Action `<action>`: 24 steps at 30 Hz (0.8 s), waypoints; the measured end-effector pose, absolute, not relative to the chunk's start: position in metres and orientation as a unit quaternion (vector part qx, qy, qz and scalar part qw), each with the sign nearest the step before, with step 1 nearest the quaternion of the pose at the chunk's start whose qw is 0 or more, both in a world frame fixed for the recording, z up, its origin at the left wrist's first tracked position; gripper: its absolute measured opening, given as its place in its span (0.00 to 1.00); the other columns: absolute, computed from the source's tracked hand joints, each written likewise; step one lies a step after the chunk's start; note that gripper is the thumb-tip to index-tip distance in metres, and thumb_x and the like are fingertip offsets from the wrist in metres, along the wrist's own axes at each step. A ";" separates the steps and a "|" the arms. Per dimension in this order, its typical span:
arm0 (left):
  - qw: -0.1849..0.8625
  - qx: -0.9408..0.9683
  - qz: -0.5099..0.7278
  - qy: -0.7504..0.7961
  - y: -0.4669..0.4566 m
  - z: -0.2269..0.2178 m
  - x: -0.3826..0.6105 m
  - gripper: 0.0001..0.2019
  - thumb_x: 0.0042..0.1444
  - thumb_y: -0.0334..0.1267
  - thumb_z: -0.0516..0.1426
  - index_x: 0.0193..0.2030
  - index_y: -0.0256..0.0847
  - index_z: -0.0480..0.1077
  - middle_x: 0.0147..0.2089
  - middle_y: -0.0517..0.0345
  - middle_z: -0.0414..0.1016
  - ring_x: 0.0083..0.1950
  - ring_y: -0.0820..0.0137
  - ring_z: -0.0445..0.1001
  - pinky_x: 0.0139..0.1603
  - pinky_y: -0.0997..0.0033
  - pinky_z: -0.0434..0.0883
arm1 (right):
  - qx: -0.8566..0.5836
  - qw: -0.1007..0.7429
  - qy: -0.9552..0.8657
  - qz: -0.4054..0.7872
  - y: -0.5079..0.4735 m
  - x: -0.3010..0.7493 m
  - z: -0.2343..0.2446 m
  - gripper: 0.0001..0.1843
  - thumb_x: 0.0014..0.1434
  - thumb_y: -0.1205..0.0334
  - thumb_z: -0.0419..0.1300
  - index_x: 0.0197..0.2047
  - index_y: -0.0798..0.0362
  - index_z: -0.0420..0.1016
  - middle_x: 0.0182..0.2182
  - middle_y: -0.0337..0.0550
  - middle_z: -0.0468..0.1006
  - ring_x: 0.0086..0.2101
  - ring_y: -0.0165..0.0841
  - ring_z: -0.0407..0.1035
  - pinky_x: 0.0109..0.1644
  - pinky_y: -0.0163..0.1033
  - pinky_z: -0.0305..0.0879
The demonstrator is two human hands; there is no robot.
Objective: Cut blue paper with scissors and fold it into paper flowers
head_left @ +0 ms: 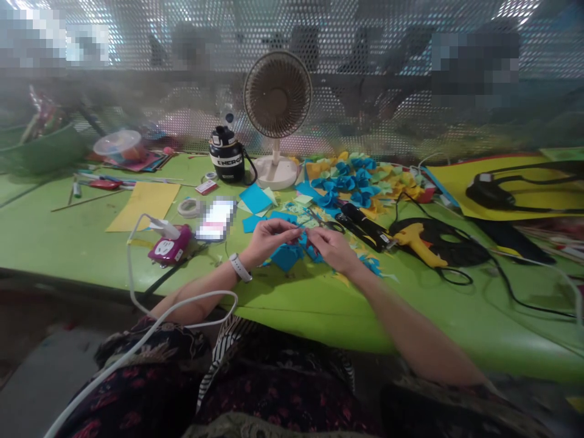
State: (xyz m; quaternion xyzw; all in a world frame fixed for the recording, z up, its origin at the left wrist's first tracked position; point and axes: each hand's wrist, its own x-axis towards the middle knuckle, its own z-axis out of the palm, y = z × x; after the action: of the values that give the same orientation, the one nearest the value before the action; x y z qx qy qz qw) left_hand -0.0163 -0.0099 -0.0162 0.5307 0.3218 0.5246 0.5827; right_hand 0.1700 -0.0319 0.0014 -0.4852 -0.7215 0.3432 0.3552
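My left hand (269, 240), with a white watch at the wrist, and my right hand (332, 248) meet over the green table (68, 243). Both pinch a small piece of blue paper (301, 237) between their fingertips. More blue paper pieces (286, 257) lie just under the hands. A heap of folded blue, yellow and pale green paper flowers (356, 179) sits behind the hands. Scissors (331, 226) lie just beyond my right hand.
A yellow glue gun (417, 242) with black cord lies to the right. A small fan (277, 115) and a black jug (227, 155) stand at the back. A pink power strip (170, 246), a phone (216, 220), tape (188, 208) and yellow paper (143, 204) lie left.
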 end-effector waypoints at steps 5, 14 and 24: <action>0.600 0.511 0.519 0.331 -0.009 -0.018 -0.014 0.18 0.38 0.48 0.73 0.28 0.36 0.78 0.25 0.57 0.79 0.25 0.75 0.74 0.29 0.74 0.74 | -0.470 0.323 -0.720 0.395 -0.030 0.171 0.000 0.27 0.62 0.38 0.51 0.24 0.51 0.66 0.16 0.34 0.64 0.19 0.28 0.58 0.26 0.36 0.54; 0.620 0.501 0.507 0.329 -0.011 -0.015 -0.014 0.18 0.37 0.49 0.73 0.28 0.37 0.79 0.25 0.58 0.79 0.25 0.75 0.74 0.29 0.74 0.73 | -0.474 0.279 -0.657 0.515 -0.030 0.170 0.000 0.25 0.61 0.40 0.51 0.27 0.52 0.68 0.15 0.33 0.64 0.15 0.25 0.54 0.20 0.34 0.51; 0.577 0.456 0.582 0.346 -0.011 -0.010 -0.012 0.19 0.35 0.49 0.74 0.24 0.37 0.75 0.23 0.62 0.76 0.26 0.77 0.71 0.31 0.74 0.71 | -0.447 0.457 -0.746 0.186 -0.033 0.165 -0.015 0.16 0.63 0.47 0.59 0.47 0.49 0.75 0.43 0.49 0.78 0.43 0.41 0.73 0.50 0.47 0.70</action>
State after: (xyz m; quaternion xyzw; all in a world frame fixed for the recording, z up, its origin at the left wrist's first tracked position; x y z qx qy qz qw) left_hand -0.0118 -0.0112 -0.0102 0.4558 0.3464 0.5824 0.5771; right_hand 0.1650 -0.0327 -0.0149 -0.4473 -0.7461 0.1861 0.4566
